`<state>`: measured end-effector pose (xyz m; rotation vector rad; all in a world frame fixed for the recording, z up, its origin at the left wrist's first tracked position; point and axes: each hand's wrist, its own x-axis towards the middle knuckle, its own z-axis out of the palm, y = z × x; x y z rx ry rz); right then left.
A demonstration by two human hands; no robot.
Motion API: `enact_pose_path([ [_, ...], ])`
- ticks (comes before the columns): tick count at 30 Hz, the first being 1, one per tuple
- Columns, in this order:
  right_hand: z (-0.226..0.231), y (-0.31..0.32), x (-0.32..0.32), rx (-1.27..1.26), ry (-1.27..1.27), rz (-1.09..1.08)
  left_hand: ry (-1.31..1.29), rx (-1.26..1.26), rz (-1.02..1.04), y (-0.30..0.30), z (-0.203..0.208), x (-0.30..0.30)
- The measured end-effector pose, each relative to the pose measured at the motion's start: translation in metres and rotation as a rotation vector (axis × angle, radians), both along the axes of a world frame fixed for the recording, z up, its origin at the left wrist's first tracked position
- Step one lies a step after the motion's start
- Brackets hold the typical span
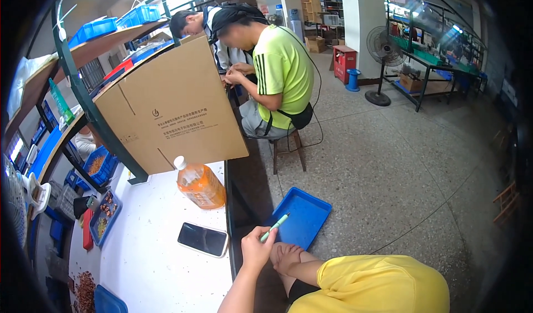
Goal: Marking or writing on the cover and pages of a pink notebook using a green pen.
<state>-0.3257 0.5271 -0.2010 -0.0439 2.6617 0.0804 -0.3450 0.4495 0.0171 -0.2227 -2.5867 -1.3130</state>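
Observation:
My left hand [257, 250] is closed around a light green pen [275, 227], held slanting up to the right, just off the table's edge. My right hand [287, 258] rests on my bare leg near the knee, fingers laid over it, holding nothing visible. Just beyond my knee is an empty-looking blue tray [304, 216]; what supports it is hidden. Left of my left hand, a dark-screened phone [202, 239] lies on the white table [152, 257]. Behind the phone stands a bottle of orange drink [201, 185] with a white cap.
A large cardboard sheet [172, 110] stands across the table's far end. Small parts fill a blue tray [105, 217] and a pile [84, 293] at left. Two people sit beyond the cardboard, one in a lime shirt [283, 69]. A standing fan [383, 49] is farther right.

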Motion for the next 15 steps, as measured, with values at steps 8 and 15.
enact_pose_path([
  [8, 0.001, 0.002, 0.002, 0.020, 0.009, -0.009, 0.020, -0.019, 0.021, 0.001, 0.003, 0.001],
  [15, -0.024, -0.005, 0.007, 0.035, 0.170, -0.015, -0.076, -0.078, 0.045, -0.007, 0.007, 0.007],
])
